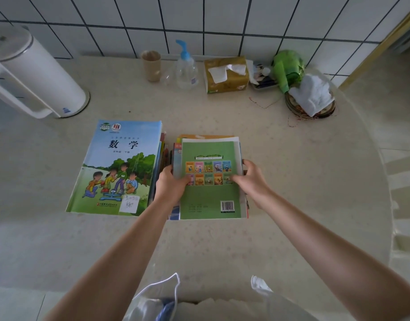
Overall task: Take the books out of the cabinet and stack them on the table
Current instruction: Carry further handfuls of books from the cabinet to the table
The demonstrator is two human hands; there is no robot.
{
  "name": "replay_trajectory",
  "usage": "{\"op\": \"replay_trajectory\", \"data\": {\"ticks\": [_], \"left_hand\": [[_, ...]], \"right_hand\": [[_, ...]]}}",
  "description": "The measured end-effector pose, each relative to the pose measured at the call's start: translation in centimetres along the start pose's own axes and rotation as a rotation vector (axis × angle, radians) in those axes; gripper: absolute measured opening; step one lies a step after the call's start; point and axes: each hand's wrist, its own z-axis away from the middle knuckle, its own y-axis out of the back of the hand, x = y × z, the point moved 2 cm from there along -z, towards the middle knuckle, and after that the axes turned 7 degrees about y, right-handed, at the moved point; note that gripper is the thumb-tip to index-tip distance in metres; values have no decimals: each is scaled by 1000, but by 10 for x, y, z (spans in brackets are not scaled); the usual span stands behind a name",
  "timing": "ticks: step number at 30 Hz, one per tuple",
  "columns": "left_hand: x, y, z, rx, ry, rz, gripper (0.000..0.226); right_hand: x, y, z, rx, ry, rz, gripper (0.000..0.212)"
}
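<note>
While both forearms reach forward over the pale table point(292, 181), the left hand point(170, 184) clasps the left edge of a stack of books point(209, 209) and the right hand point(251, 176) clasps its right edge, thumbs lying on the green back cover of the top book point(211, 193) and fingers curled around the sides. The stack sits on the table near its middle, slightly fanned, with orange and blue edges showing beneath the green cover. Just beside it on the left lies a second pile topped by a blue mathematics textbook point(116, 167) with a white label at its lower corner. Farther back, along the tiled wall, stand a white kettle point(37, 75), a brown cup point(151, 65), a pump bottle point(186, 68), a tissue box point(226, 74) and a green bundle point(287, 68) beside a white cloth point(311, 96).
</note>
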Motion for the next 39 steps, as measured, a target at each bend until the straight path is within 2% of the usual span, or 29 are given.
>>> {"op": "replay_trajectory", "data": {"ticks": [4,7,10,14,17,21,30,32,39], "left_hand": [[7,-1,9,38,-84,-153,43],[12,-5,20,-2,-105,-269,41],[17,-9,31,-17,-225,-355,57],[35,-7,54,-77,-342,-336,73],[45,-5,69,-65,-447,-345,61],[39,-1,89,-80,-577,-374,42],[-24,-14,148,-339,-803,-341,25],[-40,-20,167,-448,-842,-373,26],[-88,-38,234,-676,-965,-461,25]], "right_hand": [[-5,-1,2,-10,58,109,42],[-8,-3,8,-24,128,220,55],[-14,3,19,8,170,314,61],[-19,13,41,70,217,448,53],[-20,17,62,103,251,518,48],[-13,21,98,169,248,515,53],[45,2,237,478,174,503,44],[62,-7,277,589,108,489,41],[109,-40,401,845,-98,372,34]]}}
